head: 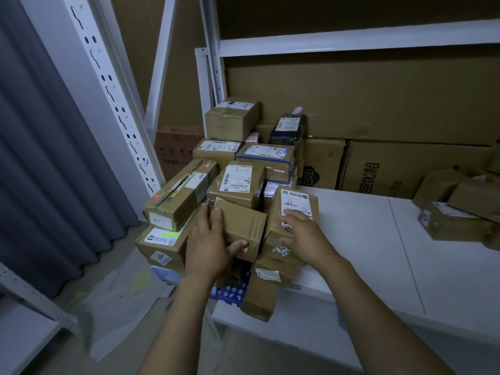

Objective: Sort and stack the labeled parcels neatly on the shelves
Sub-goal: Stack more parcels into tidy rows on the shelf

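Note:
A heap of labeled cardboard parcels fills the left end of the white shelf. My left hand grips a small brown taped box at the front of the heap, fingers over its left end and thumb on its near face. My right hand rests on an upright parcel with a white barcode label just to the right, fingers spread over its lower label. A long box lies tilted at the left of the heap.
Large cartons line the back of the shelf. Two more parcels lie at the right end. A white perforated upright and a grey curtain stand at the left. A blue tray sticks out under the heap.

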